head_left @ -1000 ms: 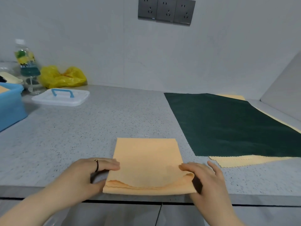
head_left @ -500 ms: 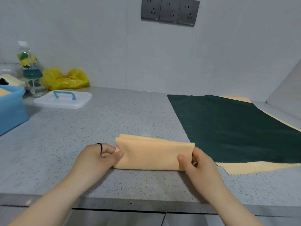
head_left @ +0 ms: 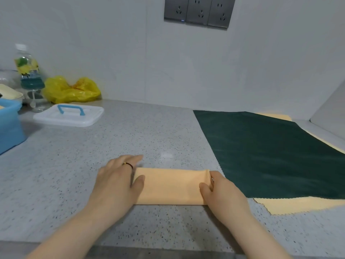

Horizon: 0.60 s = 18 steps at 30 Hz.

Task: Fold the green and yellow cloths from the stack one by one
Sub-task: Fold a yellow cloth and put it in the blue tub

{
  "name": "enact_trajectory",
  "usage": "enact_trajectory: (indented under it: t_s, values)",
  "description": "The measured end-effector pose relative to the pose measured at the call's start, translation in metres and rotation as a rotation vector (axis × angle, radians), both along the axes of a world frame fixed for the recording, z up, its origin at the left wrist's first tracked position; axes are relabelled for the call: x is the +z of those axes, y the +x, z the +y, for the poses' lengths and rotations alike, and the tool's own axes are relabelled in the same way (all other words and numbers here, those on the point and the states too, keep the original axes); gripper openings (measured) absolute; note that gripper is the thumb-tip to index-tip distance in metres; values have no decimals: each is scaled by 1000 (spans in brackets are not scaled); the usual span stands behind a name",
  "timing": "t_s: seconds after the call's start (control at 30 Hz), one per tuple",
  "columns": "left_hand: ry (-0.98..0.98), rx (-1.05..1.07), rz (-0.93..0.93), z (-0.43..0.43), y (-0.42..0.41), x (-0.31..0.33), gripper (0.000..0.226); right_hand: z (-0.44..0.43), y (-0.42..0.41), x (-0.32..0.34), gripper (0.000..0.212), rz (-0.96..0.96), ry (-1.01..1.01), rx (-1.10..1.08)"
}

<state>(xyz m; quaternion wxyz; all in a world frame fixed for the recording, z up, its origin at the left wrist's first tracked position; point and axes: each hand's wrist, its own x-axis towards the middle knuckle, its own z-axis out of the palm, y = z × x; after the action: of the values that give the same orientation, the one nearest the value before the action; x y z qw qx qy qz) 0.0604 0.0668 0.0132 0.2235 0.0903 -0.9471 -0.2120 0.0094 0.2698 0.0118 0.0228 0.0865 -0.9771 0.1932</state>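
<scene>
Grip: my right hand [head_left: 221, 191] pinched the right end of the folded yellow cloth [head_left: 171, 186], thumb on top. My left hand [head_left: 117, 182] pressed its left end, fingers straight. This cloth, near the front edge of the tabletop [head_left: 130, 139], looked nearly finished. Toward the right edge, the green cloth [head_left: 270, 156] and the second yellow cloth [head_left: 298, 204] beneath it lay unfolded.
</scene>
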Motion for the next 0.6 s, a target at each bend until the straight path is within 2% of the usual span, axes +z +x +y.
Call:
enact_trajectory:
  t_s: [0.1,0.2,0.37,0.5,0.6]
  values:
    - [-96,-124,-92,12,-12,1,42,-1,1,-2,37,14,24,-1]
    - [-173,-162,-109,21,-22,-7,39,-1,2,-5,53,39,35,14]
    - [-384,-153,-50,30,-25,-9,33,-1,2,-6,53,72,58,31]
    - [-250,-194,-67,24,-33,-18,40,-4,1,3,55,139,326,24]
    - [-206,-194,-49,21,-36,-18,37,-15,-5,10,61,153,432,155]
